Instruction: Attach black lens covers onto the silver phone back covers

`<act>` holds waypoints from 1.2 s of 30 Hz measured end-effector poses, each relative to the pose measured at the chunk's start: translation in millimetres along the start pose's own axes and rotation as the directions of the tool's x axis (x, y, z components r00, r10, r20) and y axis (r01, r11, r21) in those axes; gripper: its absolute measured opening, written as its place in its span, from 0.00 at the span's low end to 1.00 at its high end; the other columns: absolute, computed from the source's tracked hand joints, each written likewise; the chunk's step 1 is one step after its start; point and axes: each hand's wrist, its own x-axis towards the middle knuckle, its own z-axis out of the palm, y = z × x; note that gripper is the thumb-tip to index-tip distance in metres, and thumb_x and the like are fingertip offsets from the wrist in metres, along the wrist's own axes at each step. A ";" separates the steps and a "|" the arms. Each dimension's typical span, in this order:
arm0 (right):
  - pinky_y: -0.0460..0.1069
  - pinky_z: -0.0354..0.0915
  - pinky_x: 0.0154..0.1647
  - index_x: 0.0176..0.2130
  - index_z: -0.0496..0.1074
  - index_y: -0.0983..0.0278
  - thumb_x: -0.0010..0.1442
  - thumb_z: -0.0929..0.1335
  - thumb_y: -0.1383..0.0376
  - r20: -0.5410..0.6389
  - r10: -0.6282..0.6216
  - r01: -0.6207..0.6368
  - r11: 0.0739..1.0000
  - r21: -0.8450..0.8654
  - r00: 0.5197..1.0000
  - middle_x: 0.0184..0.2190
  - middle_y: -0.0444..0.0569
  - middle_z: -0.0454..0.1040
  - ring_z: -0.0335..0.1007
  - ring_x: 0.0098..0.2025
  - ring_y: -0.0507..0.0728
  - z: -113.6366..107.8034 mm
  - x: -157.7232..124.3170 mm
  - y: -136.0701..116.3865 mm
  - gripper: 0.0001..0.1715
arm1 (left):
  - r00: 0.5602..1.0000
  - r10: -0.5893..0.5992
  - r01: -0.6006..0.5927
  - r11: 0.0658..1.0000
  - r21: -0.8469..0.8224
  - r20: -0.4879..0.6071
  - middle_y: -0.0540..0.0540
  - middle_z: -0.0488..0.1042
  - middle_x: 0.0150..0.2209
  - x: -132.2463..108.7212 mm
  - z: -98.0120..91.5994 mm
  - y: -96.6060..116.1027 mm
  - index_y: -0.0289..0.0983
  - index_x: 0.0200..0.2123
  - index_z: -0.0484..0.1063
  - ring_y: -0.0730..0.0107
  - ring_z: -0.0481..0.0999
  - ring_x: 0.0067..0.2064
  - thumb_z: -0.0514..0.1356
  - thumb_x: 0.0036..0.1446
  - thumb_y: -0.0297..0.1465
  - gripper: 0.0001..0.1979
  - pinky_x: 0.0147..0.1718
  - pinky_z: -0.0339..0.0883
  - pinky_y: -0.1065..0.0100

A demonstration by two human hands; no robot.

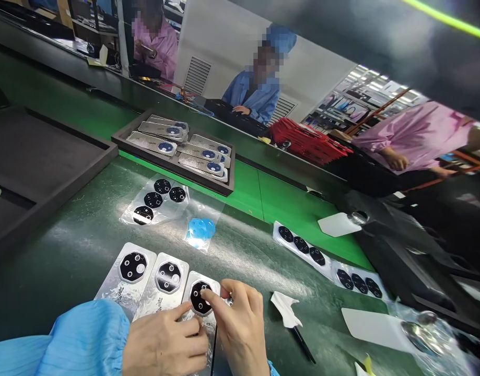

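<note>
Three silvery phone back covers lie side by side on the green mat: a left cover (110, 292), a middle cover (149, 300) and a right cover partly hidden under my hands. Each bears a black octagonal camera plate, the rightmost plate (197, 308) lying between my hands. My left hand (167, 339) rests on the right cover, its index finger stretched to the plate's lower left edge and the other fingers loosely bent. My right hand (242, 324) has its thumb on that plate and its bent fingers at the cover's right edge.
Behind are a dark tray (173, 166) of phone covers, loose black plates (153, 200) on film and blue round pieces (200, 230). On the right lie plate strips (301, 245), a cloth-wrapped black stick (302, 344) and a white card (373, 326). Co-workers sit or stand beyond.
</note>
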 end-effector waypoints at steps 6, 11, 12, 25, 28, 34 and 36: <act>0.51 0.54 0.37 0.38 0.72 0.59 0.68 0.59 0.75 0.038 -0.003 0.002 1.000 0.027 0.999 0.36 0.48 0.64 0.59 0.37 0.57 0.3 0.3 1.3 0.17 | 1.000 -0.002 0.002 1.000 -0.011 -0.004 0.51 0.76 0.41 -0.7 0.3 -0.8 0.38 0.34 0.70 0.67 0.73 0.45 0.56 0.66 0.25 0.07 0.55 0.62 0.58; 0.51 0.54 0.36 0.39 0.72 0.60 0.68 0.59 0.75 0.026 0.012 -0.013 1.000 0.022 1.000 0.35 0.48 0.63 0.58 0.36 0.57 -1.0 -0.1 3.2 0.16 | 1.000 0.004 -0.004 1.000 -0.014 -0.007 0.51 0.76 0.41 -1.8 0.5 0.3 0.38 0.35 0.71 0.68 0.73 0.44 0.57 0.65 0.25 0.06 0.55 0.62 0.58; 0.51 0.54 0.35 0.38 0.72 0.60 0.68 0.59 0.74 0.030 0.011 -0.012 1.000 0.025 0.999 0.35 0.48 0.63 0.58 0.36 0.57 -1.2 0.1 3.4 0.16 | 1.000 -0.001 0.001 1.000 -0.014 -0.009 0.51 0.76 0.41 -1.8 0.3 0.5 0.38 0.35 0.71 0.68 0.73 0.44 0.57 0.65 0.25 0.06 0.55 0.63 0.59; 0.51 0.54 0.35 0.39 0.72 0.61 0.69 0.59 0.73 0.023 0.004 -0.004 1.000 0.001 1.000 0.34 0.48 0.63 0.58 0.35 0.57 1.3 -1.5 1.5 0.16 | 1.000 -0.006 0.006 1.000 -0.016 -0.011 0.51 0.75 0.39 -1.2 0.5 0.0 0.38 0.33 0.69 0.68 0.74 0.44 0.55 0.66 0.25 0.08 0.54 0.62 0.59; 0.51 0.55 0.33 0.37 0.73 0.61 0.69 0.59 0.73 0.040 0.016 -0.018 0.999 0.049 0.999 0.34 0.48 0.63 0.58 0.35 0.56 -1.4 -0.2 5.9 0.16 | 1.000 -0.010 0.009 1.000 -0.027 -0.014 0.52 0.76 0.39 -1.1 -1.1 -0.8 0.38 0.33 0.70 0.68 0.74 0.44 0.57 0.65 0.25 0.07 0.54 0.62 0.59; 0.48 0.63 0.31 0.37 0.72 0.59 0.67 0.64 0.69 -0.004 0.229 -0.213 0.915 0.343 0.974 0.31 0.45 0.61 0.63 0.34 0.55 -23.5 4.2 17.8 0.08 | 1.000 -0.015 0.015 1.000 -0.028 -0.004 0.51 0.76 0.39 -0.5 -4.3 -1.4 0.38 0.33 0.70 0.70 0.73 0.43 0.56 0.66 0.25 0.09 0.54 0.62 0.61; 0.48 0.65 0.32 0.37 0.71 0.59 0.67 0.65 0.68 0.058 0.258 -0.260 0.888 0.379 0.965 0.33 0.45 0.63 0.65 0.35 0.55 -26.8 5.0 14.6 0.07 | 1.000 -0.012 0.012 1.000 -0.026 -0.009 0.51 0.75 0.38 -0.3 -2.9 -1.3 0.37 0.33 0.71 0.70 0.73 0.42 0.55 0.67 0.25 0.09 0.53 0.63 0.61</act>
